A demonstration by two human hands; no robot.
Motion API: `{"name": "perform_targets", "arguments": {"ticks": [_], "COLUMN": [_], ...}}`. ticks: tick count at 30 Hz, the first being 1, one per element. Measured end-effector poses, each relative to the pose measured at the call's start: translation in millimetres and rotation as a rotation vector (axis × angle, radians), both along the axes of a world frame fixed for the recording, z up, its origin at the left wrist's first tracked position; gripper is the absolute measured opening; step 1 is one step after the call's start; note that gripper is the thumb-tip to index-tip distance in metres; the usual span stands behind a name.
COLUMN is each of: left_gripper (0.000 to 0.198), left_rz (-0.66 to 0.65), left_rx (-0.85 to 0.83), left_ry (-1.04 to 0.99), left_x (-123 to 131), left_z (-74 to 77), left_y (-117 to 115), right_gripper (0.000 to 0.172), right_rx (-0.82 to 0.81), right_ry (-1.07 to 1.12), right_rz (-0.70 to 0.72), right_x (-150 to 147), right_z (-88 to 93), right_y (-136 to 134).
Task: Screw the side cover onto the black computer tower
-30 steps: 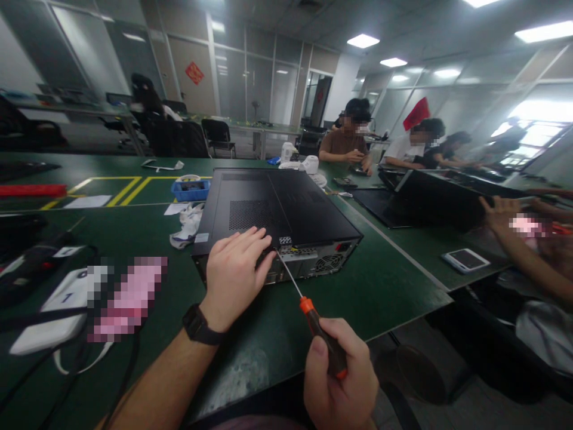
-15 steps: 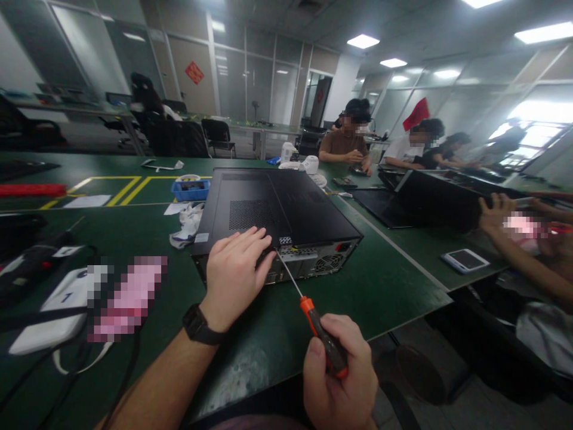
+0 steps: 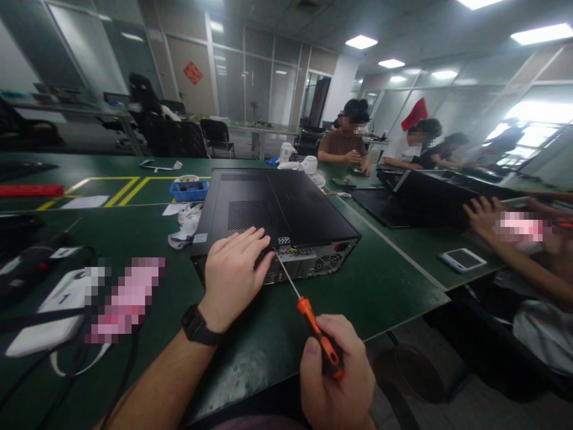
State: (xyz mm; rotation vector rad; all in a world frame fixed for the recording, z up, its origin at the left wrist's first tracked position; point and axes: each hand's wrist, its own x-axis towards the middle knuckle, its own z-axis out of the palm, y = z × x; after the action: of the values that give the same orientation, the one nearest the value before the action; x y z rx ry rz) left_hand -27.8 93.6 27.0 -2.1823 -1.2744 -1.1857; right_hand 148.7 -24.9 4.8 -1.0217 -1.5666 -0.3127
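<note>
A black desktop computer case [image 3: 277, 209] lies flat on the green table [image 3: 385, 286], its rear panel with fan grille facing me. My left hand [image 3: 235, 272], with a black watch on the wrist, rests palm down on the case's near top edge. My right hand [image 3: 335, 382] grips the orange and black handle of a screwdriver [image 3: 308, 316]. Its thin shaft slants up to the left and the tip touches the top of the rear panel beside my left fingertips.
A blue tray [image 3: 190, 190] and crumpled white gloves [image 3: 185, 224] lie left of the case. White devices and cables [image 3: 45, 316] sit at the near left. A phone [image 3: 462, 259] lies at right, where another person's arm [image 3: 505, 245] reaches toward a second black case [image 3: 425, 200]. Seated people work at the back.
My right hand has turned slightly on the screwdriver handle, tip staying on the rear panel. The person's hand at right has shifted left. My left hand has not moved.
</note>
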Motion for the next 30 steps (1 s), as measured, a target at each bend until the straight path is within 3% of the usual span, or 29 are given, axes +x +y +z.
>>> {"name": "perform_targets", "arguments": {"ticks": [7, 16, 23, 30], "left_gripper": [0.020, 0.021, 0.021, 0.021], "left_rz": [-0.001, -0.009, -0.011, -0.009], "left_rx": [-0.010, -0.032, -0.036, -0.032], "left_ry": [-0.005, -0.010, -0.020, -0.013], "left_x": [0, 0, 0, 0], "left_z": [-0.2, 0.5, 2.1, 1.6], "left_y": [0, -1, -1, -1], "right_gripper": [0.023, 0.015, 0.018, 0.022], "right_rx": [-0.017, -0.067, -0.126, -0.060], "right_ry": [0.005, 0.029, 0.041, 0.040], "right_rz": [-0.005, -0.078, -0.135, -0.001], "right_x": [1, 2, 5, 2], "right_z": [1.9, -8.9, -15.8, -7.0], "right_y": [-2, -3, -8, -3]}}
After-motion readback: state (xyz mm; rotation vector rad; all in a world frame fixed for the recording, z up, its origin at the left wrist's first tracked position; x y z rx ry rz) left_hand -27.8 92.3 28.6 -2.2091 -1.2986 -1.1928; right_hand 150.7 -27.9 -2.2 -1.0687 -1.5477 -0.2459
